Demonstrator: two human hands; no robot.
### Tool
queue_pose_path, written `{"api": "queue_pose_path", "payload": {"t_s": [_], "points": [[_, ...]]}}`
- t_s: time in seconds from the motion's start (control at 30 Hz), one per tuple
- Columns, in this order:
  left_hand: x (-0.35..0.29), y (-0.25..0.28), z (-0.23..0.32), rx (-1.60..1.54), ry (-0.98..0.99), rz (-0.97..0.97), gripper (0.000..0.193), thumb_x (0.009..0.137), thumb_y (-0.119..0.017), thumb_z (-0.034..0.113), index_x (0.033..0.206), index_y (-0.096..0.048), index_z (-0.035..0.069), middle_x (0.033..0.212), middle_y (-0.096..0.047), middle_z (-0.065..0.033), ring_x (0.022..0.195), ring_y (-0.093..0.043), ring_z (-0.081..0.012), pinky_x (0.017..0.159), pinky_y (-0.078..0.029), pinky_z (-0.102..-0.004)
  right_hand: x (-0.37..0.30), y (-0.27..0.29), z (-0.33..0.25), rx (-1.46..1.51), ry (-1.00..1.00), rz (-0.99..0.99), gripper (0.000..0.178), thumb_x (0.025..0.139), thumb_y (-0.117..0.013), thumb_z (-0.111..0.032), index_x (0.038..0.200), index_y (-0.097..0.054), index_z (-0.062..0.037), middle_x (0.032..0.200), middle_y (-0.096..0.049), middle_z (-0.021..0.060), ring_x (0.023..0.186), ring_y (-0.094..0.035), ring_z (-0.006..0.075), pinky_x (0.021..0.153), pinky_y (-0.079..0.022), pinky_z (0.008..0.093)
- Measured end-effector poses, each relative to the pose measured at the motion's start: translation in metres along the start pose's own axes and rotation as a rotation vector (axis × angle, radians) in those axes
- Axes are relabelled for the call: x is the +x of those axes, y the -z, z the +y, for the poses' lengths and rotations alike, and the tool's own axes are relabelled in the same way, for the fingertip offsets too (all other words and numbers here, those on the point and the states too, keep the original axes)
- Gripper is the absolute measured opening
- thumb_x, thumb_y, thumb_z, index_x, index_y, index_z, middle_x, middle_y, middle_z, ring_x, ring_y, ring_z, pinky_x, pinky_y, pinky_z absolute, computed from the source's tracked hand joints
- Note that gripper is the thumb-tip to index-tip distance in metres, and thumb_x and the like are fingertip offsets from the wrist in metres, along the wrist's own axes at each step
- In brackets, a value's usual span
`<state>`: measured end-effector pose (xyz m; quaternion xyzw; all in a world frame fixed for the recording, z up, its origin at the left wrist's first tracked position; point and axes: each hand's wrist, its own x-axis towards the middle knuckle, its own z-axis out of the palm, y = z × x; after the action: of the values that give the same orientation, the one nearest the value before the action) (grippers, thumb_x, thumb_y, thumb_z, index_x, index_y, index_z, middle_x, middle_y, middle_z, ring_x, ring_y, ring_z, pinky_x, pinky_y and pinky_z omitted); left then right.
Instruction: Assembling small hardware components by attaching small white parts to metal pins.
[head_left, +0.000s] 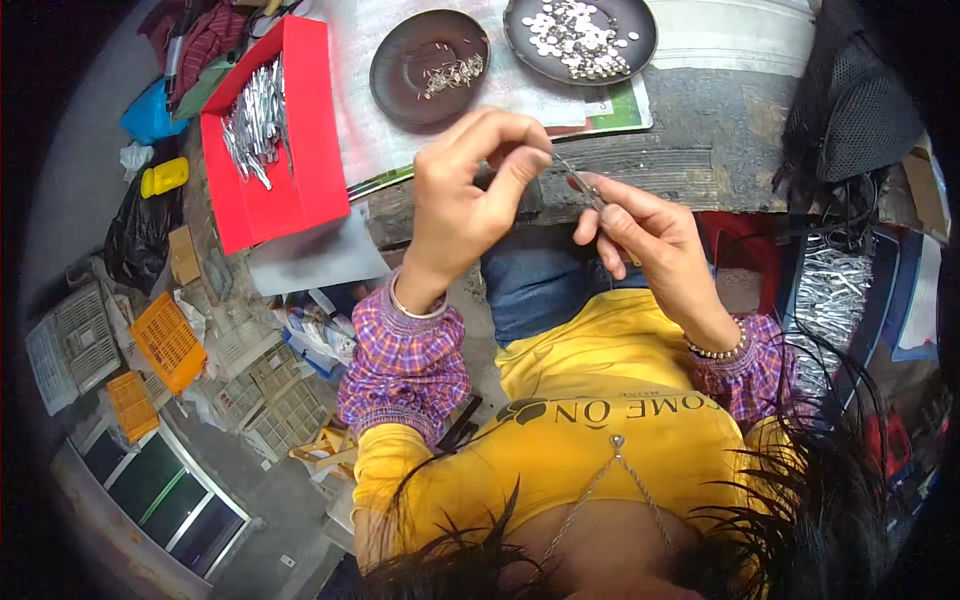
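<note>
In front of my chest, near the table's edge, both hands are raised close together. My right hand [650, 235] grips a slim silver metal piece [597, 198] between thumb and fingers, its tip pointing toward my left hand. My left hand [470, 185] has thumb and forefinger pinched at the far end of that piece; whatever lies between these fingertips is too small to make out. Beyond my left hand stands a dark round dish [400, 85] with a small heap of tiny metal pins. To its right, another dark dish [640, 60] bears many small shiny round parts.
A red open box [315, 150] of slim silver metal pieces stands at the left on the table. At my right, a bin of silver pieces [835, 290] sits low beside a black mesh bag [865, 110]. Orange crates [168, 340] lie on the floor at left.
</note>
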<state>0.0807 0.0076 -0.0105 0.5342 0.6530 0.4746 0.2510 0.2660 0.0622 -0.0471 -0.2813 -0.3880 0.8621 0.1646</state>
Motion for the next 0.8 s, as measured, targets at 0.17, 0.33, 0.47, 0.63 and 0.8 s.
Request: {"api": "queue_pose_path", "payload": {"t_s": [0.17,0.33,0.47,0.63,0.8], "points": [[-0.007,-0.011,-0.001,0.161,-0.137,0.010,0.007,0.074,-0.062,-0.003,0.079,-0.059,0.001,0.071,-0.058,-0.0065,0.058,-0.054,-0.0147,0.053,-0.042,-0.0250,-0.001,0.000,-0.001,-0.001,0.007,-0.035,0.034,0.094,-0.047,-0.012,0.125,-0.049,0.0010,0.088,-0.061,0.0097,0.062,-0.050,0.0077,0.054,-0.043,0.0189],[-0.010,-0.013,-0.001,0.171,-0.164,0.017,0.009,0.073,-0.062,-0.005,0.079,-0.058,0.001,0.071,-0.058,-0.0073,0.060,-0.055,-0.0151,0.054,-0.042,-0.0250,-0.003,0.000,-0.001,0.039,-0.024,-0.037,0.034,0.094,-0.046,-0.012,0.126,-0.049,0.0007,0.090,-0.061,0.0098,0.063,-0.051,0.0077,0.055,-0.044,0.0192],[-0.017,-0.016,-0.003,-0.123,-0.004,0.049,0.007,0.078,-0.058,-0.007,0.082,-0.057,-0.001,0.074,-0.058,-0.0052,0.064,-0.055,-0.0093,0.057,-0.043,-0.0214,-0.002,0.001,0.000,0.034,-0.004,-0.024,0.035,0.094,-0.047,-0.012,0.126,-0.048,0.0004,0.090,-0.062,0.0089,0.063,-0.051,0.0073,0.056,-0.044,0.0191],[-0.021,-0.014,-0.002,-0.406,0.121,0.045,0.004,0.083,-0.054,-0.006,0.084,-0.056,-0.003,0.080,-0.059,-0.0043,0.069,-0.054,-0.0048,0.060,-0.044,-0.0178,-0.002,0.003,0.001,-0.068,0.054,-0.005,0.035,0.092,-0.049,-0.010,0.126,-0.049,-0.0011,0.091,-0.062,0.0072,0.064,-0.051,0.0063,0.058,-0.044,0.0183],[-0.023,-0.017,0.001,-0.257,0.180,0.006,0.005,0.082,-0.056,-0.007,0.085,-0.057,-0.003,0.082,-0.059,-0.0030,0.073,-0.057,-0.0057,0.064,-0.045,-0.0179,-0.002,-0.001,0.000,-0.117,0.085,0.004,0.035,0.090,-0.052,-0.008,0.125,-0.051,-0.0028,0.088,-0.064,0.0039,0.064,-0.049,0.0038,0.059,-0.043,0.0176]]}}
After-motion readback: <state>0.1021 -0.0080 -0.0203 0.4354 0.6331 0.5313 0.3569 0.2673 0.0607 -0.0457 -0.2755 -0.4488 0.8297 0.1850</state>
